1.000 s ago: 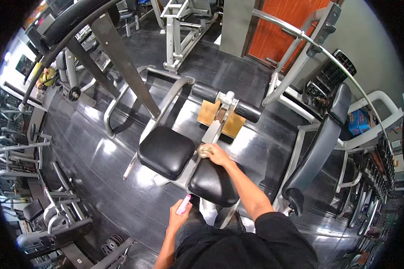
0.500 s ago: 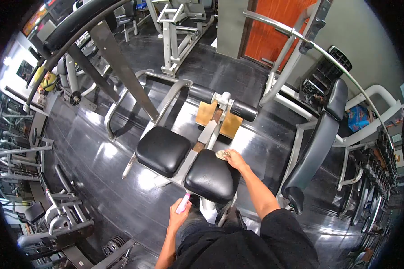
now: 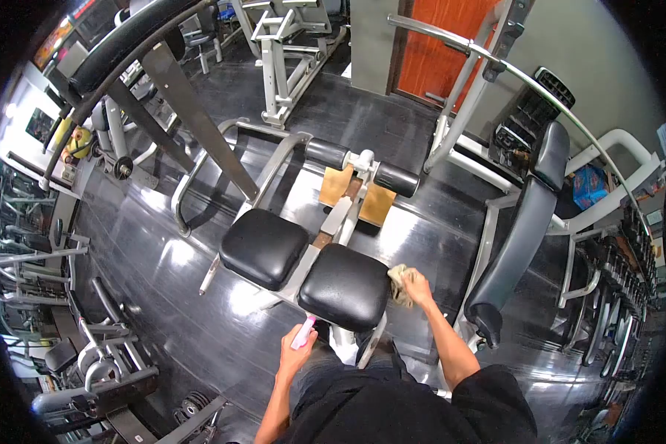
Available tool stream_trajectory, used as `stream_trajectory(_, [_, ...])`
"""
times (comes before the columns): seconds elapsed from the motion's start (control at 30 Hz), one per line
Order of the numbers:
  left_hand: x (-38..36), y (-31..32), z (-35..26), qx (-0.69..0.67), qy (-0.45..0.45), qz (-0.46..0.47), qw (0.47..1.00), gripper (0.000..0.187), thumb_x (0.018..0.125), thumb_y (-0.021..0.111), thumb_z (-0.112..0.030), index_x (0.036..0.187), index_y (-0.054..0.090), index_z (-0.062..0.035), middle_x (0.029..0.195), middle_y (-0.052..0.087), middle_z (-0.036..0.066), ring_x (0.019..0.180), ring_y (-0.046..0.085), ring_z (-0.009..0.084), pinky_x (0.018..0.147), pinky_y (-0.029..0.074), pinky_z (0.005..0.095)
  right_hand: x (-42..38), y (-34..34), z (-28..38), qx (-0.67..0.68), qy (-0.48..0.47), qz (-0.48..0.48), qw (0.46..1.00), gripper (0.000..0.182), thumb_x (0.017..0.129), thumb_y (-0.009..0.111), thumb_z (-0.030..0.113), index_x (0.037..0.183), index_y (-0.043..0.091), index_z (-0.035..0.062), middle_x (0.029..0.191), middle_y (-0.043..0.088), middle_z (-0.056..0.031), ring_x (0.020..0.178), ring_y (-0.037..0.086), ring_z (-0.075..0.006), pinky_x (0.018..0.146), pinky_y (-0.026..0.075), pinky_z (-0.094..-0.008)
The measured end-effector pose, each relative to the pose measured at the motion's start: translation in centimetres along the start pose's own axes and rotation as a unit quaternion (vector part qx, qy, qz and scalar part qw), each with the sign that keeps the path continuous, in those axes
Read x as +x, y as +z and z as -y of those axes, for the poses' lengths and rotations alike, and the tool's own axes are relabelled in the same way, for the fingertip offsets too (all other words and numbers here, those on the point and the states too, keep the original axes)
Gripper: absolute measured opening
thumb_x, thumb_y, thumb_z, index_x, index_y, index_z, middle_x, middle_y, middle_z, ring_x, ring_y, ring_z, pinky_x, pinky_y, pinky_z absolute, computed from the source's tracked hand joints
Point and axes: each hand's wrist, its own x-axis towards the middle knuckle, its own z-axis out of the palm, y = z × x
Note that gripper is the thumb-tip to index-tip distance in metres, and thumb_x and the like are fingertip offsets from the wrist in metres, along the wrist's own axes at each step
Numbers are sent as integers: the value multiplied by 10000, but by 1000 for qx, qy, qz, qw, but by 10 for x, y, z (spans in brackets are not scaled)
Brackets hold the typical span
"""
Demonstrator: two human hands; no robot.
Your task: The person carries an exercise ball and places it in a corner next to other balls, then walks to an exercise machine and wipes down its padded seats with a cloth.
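My right hand [image 3: 419, 289] grips a crumpled beige cloth [image 3: 400, 281], held at the right edge of the nearer black padded seat [image 3: 345, 287]. In my left hand [image 3: 294, 355] is a small pink-and-white bottle [image 3: 303, 333], with my fingers wrapped round it just below the front left edge of that seat. A second black padded seat [image 3: 264, 249] lies alongside to the left, on the same metal frame. Beyond the seats, two black foam rollers [image 3: 398, 178] sit on a crossbar.
A curved black backrest pad [image 3: 522, 244] and a long bare barbell [image 3: 570, 115] stand on the right. Tilted grey machine posts [image 3: 200, 122] rise on the left. A wooden door [image 3: 440, 52] is at the back. Weight machines [image 3: 100, 355] fill the lower left.
My right hand has moved right with the cloth, from the top of the nearer seat to its right edge. My left hand stays nearly in place with the bottle.
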Motion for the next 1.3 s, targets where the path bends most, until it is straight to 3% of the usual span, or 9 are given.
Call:
stream_trajectory(0.13, [0, 1, -7, -10, -8, -7, 1000, 154, 833, 674, -150, 884, 628, -12, 680, 589, 87, 606, 517, 124, 590, 443, 288, 53, 27, 1, 76, -2, -168, 983, 338, 879, 586, 340, 1079, 591, 68, 993, 665, -159, 933, 636, -251, 821, 470, -366])
stream_trajectory(0.23, [-1, 5, -9, -14, -10, -9, 1000, 150, 833, 675, -146, 885, 628, -13, 675, 584, 79, 607, 511, 114, 586, 438, 282, 81, 59, -13, -3, -23, -75, 997, 327, 875, 592, 327, 1066, 575, 62, 1020, 635, -190, 958, 615, -302, 830, 464, -390])
stream_trajectory(0.33, [-4, 7, -11, -8, -7, -10, 1000, 148, 831, 677, -143, 885, 628, -14, 670, 579, 71, 610, 503, 103, 586, 434, 277, 51, 72, 5, -80, -72, -115, 988, 313, 876, 582, 276, 1087, 523, 53, 1031, 541, -252, 980, 534, -436, 833, 444, -467])
stream_trajectory(0.43, [-8, 9, -5, -4, -16, -12, 1000, 148, 833, 676, -145, 888, 629, -16, 673, 583, 67, 612, 504, 101, 588, 435, 273, 17, 62, 12, -41, -83, -113, 989, 328, 888, 563, 287, 1103, 504, 46, 1043, 521, -274, 994, 516, -460, 853, 429, -486])
stream_trajectory(0.6, [-6, 14, -7, -11, -11, -2, 1000, 157, 838, 674, -156, 898, 632, -17, 681, 591, 64, 610, 510, 108, 590, 437, 270, -46, 59, 7, -8, -92, -113, 989, 336, 891, 565, 286, 1112, 481, 47, 1076, 523, -234, 995, 528, -444, 829, 439, -475])
stream_trajectory(0.77, [-2, 19, -10, -14, -19, 9, 1000, 169, 840, 676, -166, 912, 638, -17, 699, 611, 66, 622, 525, 106, 599, 444, 271, -34, 35, -6, 79, -72, -22, 994, 286, 877, 582, 274, 1046, 535, 49, 976, 613, -174, 909, 603, -317, 812, 458, -402])
stream_trajectory(0.9, [-5, 16, -12, -18, -20, 0, 1000, 177, 841, 677, -172, 921, 642, -18, 725, 626, 73, 638, 536, 105, 608, 450, 269, 15, 34, 10, 68, -97, -158, 980, 304, 875, 575, 287, 1071, 557, 56, 969, 618, -195, 949, 592, -342, 846, 445, -403])
stream_trajectory(1.13, [-14, 8, -6, -58, -26, -34, 997, 166, 836, 682, -165, 905, 642, -20, 713, 621, 62, 638, 531, 94, 602, 444, 261, 38, 65, 76, -136, -165, 36, 976, 341, 887, 555, 322, 1172, 527, 136, 1112, 551, -181, 1036, 548, -369, 888, 440, -440])
stream_trajectory(1.3, [-20, 4, 19, -98, -71, -66, 990, 160, 827, 689, -158, 895, 643, -20, 696, 609, 51, 632, 527, 90, 590, 437, 260, 71, 83, 88, -178, -94, 23, 979, 331, 897, 541, 310, 1176, 488, 140, 1096, 540, -199, 1013, 558, -398, 866, 445, -473])
